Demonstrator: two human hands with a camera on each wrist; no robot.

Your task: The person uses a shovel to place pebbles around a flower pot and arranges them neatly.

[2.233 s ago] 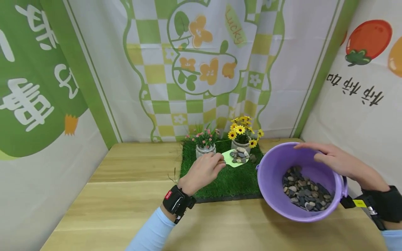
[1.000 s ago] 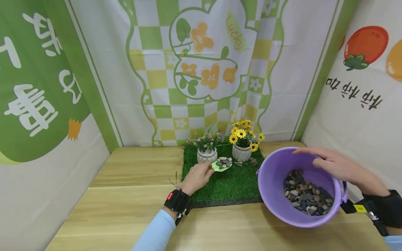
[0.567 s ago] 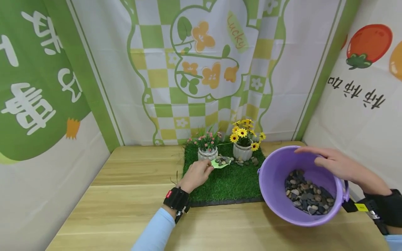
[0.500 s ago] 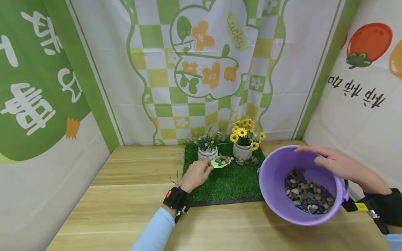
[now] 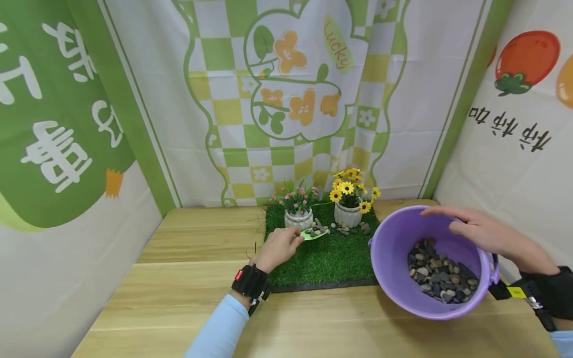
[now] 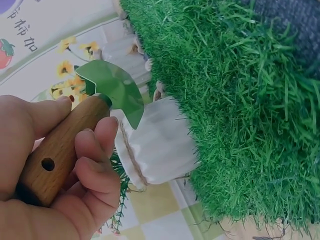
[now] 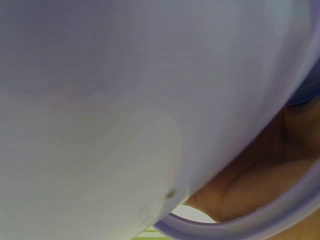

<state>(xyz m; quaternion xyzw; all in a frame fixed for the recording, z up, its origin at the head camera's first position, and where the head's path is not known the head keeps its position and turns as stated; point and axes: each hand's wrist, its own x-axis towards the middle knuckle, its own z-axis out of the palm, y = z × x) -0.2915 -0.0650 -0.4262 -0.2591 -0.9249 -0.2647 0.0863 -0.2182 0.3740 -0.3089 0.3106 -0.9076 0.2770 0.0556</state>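
Observation:
My left hand point(image 5: 278, 247) grips the wooden handle point(image 6: 70, 140) of a small trowel with a green blade point(image 6: 117, 90). Low over the artificial turf mat point(image 5: 331, 263), the blade is tilted beside the white pot of pink flowers point(image 5: 299, 219). Pebbles point(image 5: 317, 231) lie on and around the blade; which ones rest on turf is hard to tell. My right hand point(image 5: 488, 231) holds the far right rim of a purple bucket point(image 5: 387, 268), which leans toward me with many pebbles point(image 5: 440, 273) inside. Its outer wall fills most of the right wrist view.
A white pot of yellow flowers point(image 5: 348, 215) stands at the mat's back right, with loose pebbles point(image 5: 344, 229) at its foot. The wooden table point(image 5: 197, 288) runs beneath everything. Printed cloth walls point(image 5: 156, 149) enclose the back and sides.
The left hand has brought the loaded trowel left and down from the yellow flowers to the pink-flower pot, and the blade has tipped. The right hand and bucket have stayed put.

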